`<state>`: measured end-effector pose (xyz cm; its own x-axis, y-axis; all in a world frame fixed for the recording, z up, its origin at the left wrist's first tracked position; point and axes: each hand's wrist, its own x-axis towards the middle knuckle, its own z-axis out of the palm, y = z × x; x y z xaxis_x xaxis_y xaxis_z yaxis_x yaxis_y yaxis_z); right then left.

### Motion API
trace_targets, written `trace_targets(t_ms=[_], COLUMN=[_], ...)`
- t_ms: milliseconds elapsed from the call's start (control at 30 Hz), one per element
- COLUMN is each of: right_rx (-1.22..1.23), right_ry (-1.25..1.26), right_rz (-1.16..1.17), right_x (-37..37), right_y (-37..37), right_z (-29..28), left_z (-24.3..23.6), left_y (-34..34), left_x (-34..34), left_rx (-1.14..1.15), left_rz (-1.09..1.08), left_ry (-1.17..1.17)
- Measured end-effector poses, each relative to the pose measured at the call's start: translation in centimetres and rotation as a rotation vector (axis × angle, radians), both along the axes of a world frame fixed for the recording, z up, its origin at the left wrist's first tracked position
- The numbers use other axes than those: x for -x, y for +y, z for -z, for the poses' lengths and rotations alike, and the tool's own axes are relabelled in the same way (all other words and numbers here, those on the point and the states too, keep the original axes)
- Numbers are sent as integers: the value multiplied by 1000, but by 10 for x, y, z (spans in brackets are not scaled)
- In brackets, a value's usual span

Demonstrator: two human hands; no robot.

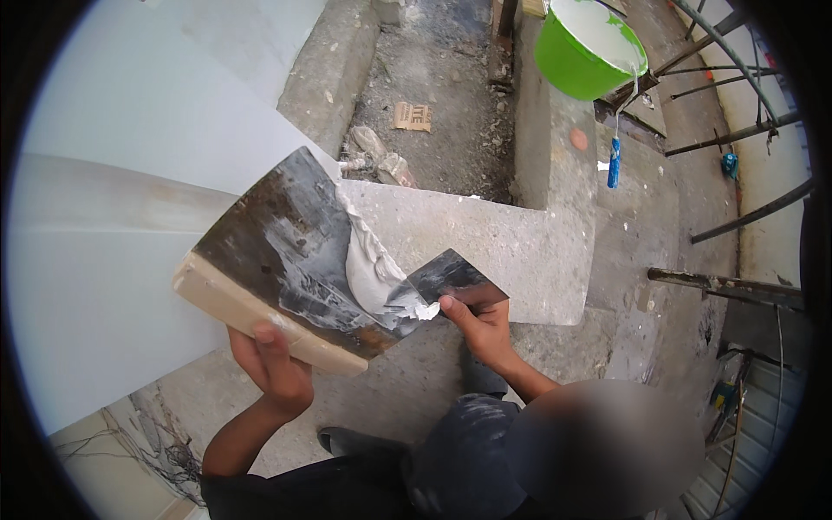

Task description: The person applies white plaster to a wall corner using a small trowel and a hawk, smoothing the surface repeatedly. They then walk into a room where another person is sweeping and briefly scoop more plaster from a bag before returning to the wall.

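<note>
My left hand [276, 368] is closed around the pale wooden handle of a wide putty knife [273, 230], its broad stained metal blade tilted up in front of me. White putty [371, 273] lies in a thick ridge along the blade's right edge. My right hand [485, 334] grips a small putty knife [452, 276], thumb on its dark metal blade; its handle is hidden by the hand. The small blade meets the lower right corner of the wide one, where a dab of putty sits near my right thumb.
At far right, a green bucket [568, 65] of white material stands on a concrete ledge [555, 251], a blue-handled roller [614, 160] hanging from its rim. A white wall [113, 295] rises on the left. Metal scaffold poles [737, 134] stand right. Cardboard [412, 117] lies in the trench.
</note>
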<state>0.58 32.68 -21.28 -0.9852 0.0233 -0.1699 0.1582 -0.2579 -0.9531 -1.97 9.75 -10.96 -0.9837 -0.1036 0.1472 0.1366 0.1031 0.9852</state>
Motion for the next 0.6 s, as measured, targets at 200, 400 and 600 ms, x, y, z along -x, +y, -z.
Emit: trace_targets(t_ms=[200,400,600], right_rx=[-225,-862,-1096], right_ry=[553,950,1119], right_rz=[6,121,56], right_x=[12,20,34], right_y=[-3,21,55], right_z=[-9,-3,-4], left_z=[-8,-15,-20], left_y=[17,29,43], left_x=[15,10,7], left_rx=[-167,-44,-301], left_rz=[-20,-57,-29], left_ry=[-191,-246,-365])
